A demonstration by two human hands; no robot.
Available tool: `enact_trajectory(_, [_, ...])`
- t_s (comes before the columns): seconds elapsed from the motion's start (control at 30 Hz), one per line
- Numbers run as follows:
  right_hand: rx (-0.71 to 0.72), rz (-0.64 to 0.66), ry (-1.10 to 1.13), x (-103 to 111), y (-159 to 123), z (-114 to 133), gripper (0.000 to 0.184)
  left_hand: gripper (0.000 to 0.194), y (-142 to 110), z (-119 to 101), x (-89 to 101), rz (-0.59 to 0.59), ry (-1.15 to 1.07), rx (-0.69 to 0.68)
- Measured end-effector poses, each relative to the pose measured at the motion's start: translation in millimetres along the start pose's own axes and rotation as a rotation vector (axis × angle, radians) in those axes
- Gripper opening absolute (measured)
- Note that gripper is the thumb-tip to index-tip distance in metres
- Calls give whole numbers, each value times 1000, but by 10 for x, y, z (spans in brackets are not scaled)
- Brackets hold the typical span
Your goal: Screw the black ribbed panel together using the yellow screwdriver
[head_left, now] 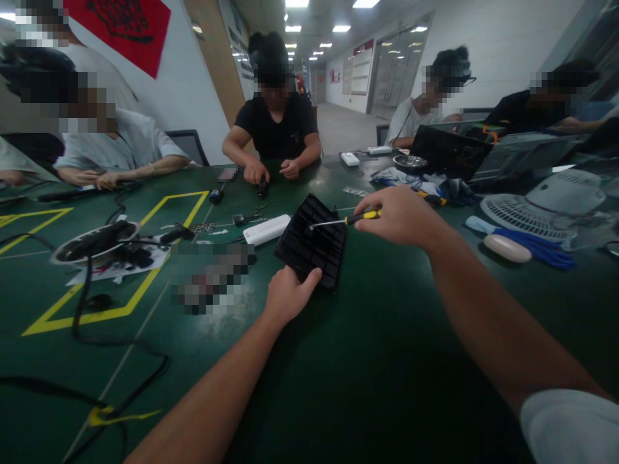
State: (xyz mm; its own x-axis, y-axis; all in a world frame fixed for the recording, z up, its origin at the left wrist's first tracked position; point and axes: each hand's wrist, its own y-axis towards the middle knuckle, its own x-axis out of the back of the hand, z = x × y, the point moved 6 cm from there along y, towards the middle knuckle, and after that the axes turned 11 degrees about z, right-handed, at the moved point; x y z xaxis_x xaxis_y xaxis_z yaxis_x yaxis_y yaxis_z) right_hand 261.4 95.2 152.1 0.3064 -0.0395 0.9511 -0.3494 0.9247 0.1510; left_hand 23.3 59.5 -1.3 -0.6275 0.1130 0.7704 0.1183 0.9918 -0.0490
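A black ribbed plastic panel (313,241) stands tilted on the green table (367,361). My left hand (289,295) grips its near lower edge, thumb on the face. My right hand (397,216) is closed on a screwdriver (344,221) with a yellow and black handle. Its metal tip touches the upper part of the panel.
A white power strip (266,229) lies just left of the panel. Cables (104,341), a round dish (94,240) and yellow tape lines fill the left. A fan grille (525,217), blue glove (536,245) and opened electronics (449,151) sit right. Other people sit around the far edge.
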Motion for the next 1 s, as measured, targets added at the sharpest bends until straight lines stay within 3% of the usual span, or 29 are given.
enact_trajectory(1.0, [22, 32, 10, -27, 26, -21, 28, 35, 6, -8, 3, 6, 49, 19])
